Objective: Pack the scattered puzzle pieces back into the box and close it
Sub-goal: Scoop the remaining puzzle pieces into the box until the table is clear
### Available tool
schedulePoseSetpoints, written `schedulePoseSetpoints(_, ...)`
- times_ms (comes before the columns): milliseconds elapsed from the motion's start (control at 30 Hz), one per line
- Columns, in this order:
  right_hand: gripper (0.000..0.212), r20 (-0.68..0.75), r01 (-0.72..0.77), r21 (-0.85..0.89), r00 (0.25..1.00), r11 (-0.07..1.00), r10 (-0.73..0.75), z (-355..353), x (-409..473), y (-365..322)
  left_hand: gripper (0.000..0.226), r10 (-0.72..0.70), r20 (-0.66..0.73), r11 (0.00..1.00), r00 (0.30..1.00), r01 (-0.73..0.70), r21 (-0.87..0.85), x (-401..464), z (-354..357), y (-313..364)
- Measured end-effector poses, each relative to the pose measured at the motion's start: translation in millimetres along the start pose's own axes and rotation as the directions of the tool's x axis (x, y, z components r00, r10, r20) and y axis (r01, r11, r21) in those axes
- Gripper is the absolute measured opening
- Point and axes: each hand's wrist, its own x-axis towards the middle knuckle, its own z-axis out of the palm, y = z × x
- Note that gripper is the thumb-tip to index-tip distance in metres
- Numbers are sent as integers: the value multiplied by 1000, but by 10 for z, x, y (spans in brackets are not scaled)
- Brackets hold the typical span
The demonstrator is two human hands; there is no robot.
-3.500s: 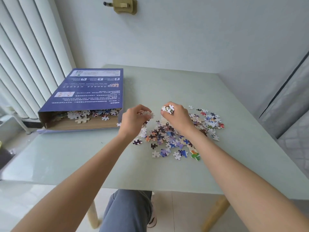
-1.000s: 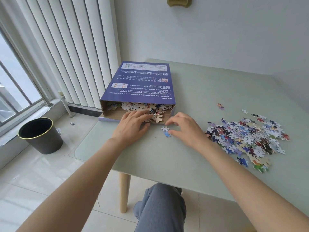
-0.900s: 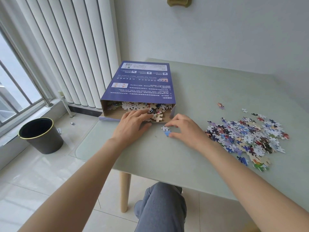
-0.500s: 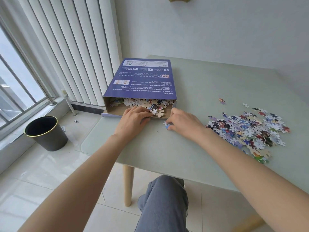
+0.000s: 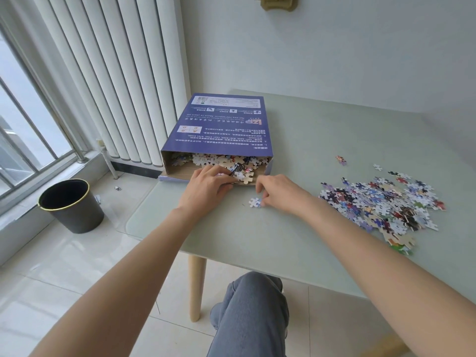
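Lengthwise, box [image 5: 221,126] flat, open mouth facing hands, pieces [image 5: 381,202] right.

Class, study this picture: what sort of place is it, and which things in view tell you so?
Probably a room in a home: a pale green glass-topped table beside white vertical window blinds, a small black gold-rimmed waste bin on glossy white floor tiles.

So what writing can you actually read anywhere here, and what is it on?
"Net size 700*500mm About 14 years old": upside down on the blue box, as best I can tell.
"A", "B", "C", "D": white diagram on the same box.
Chinese lines, logo, barcode label there: too small to read.
No other text visible.
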Motion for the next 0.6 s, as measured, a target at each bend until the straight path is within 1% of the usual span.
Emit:
schedulePoseSetpoints(100,23,65,-54,32,997,998,52,-58,29,-21,24,-7,18,1000,1000,7,5,11,-6,4)
schedulePoseSetpoints(167,21,87,-51,34,995,998,48,-72,33,-29,24,-10,22,1000,1000,10,2,5,-5,8)
schedulePoseSetpoints(333,21,87,-75,50,994,996,70,-64,42,-10,23,1,8,1000,1000,-1,-2,8,10,-2)
schedulePoseSetpoints(500,14,116,-122,148,988,981,105,-48,36,29,23,0,8,1000,1000,0,-6,15,12,-8)
schedulePoseSetpoints(600,25,123,-195,263,978,945,168,-26,65,46,24,-1,12,1000,1000,1,-7,17,11,-7)
